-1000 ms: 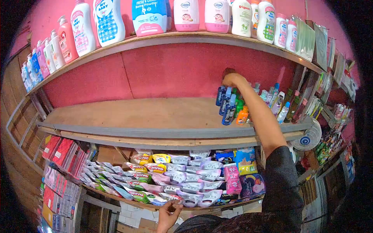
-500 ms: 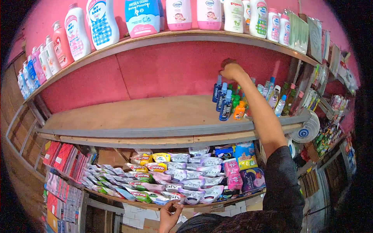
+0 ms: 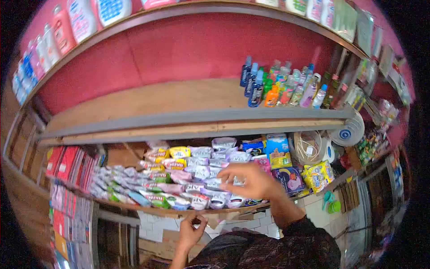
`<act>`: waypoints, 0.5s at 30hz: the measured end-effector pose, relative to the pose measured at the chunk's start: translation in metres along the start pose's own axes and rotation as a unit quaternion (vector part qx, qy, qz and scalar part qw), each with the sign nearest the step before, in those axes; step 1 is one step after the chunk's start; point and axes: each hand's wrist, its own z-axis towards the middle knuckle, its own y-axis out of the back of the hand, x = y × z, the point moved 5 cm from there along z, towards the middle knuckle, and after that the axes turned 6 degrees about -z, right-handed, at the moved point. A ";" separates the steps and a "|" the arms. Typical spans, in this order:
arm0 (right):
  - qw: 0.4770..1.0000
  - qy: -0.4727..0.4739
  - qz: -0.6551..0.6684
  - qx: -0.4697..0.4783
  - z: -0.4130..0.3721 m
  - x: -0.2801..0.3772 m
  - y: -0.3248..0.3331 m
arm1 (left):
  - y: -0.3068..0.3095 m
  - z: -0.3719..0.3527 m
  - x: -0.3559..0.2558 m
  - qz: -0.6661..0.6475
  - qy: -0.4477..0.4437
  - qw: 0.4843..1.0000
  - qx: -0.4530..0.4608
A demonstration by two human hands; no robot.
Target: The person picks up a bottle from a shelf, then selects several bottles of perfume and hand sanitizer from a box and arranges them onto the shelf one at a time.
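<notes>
My right hand [image 3: 251, 180] is smeared by motion above the soap pouches [image 3: 218, 198] on the lower shelf. Its fingers point left, and I cannot make out anything in them. Low in the middle, my left hand [image 3: 191, 233] is closed, thumb and fingertips curled together just in front of the shelf edge. Whatever it may hold is hidden. On the bare-topped middle shelf [image 3: 148, 101], dark blue spray bottles [image 3: 255, 92] stand upright in a row, with an orange bottle [image 3: 271, 96] and several clear bottles beside them.
An upper shelf [image 3: 215, 6] carries lotion and powder bottles [image 3: 82, 20]. Red boxes [image 3: 71, 161] are stacked at the lower left. A white fan [image 3: 347, 131] sits right of the middle shelf. Yellow packs [image 3: 318, 176] and a dark Softex pack [image 3: 288, 180] lie at the lower right.
My right hand has come down from behind the blue spray bottles to above the soap pouches. My view has tilted downward. My left hand stays low, its fingers curled.
</notes>
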 end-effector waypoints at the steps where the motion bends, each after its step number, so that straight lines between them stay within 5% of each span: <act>1: 0.997 -0.019 0.042 0.055 -0.011 -0.014 -0.027 | -0.001 -0.005 -0.002 0.014 -0.004 1.000 -0.015; 5: 0.984 0.010 -0.020 0.177 -0.057 -0.057 -0.099 | -0.021 -0.031 0.017 0.055 0.001 0.992 -0.111; 11: 0.932 0.012 -0.071 0.356 -0.147 -0.121 -0.114 | -0.106 -0.106 0.113 0.103 0.176 0.948 -0.243; 15: 0.877 0.048 -0.158 0.451 -0.196 -0.162 -0.129 | -0.159 -0.187 0.147 0.092 0.282 0.921 -0.253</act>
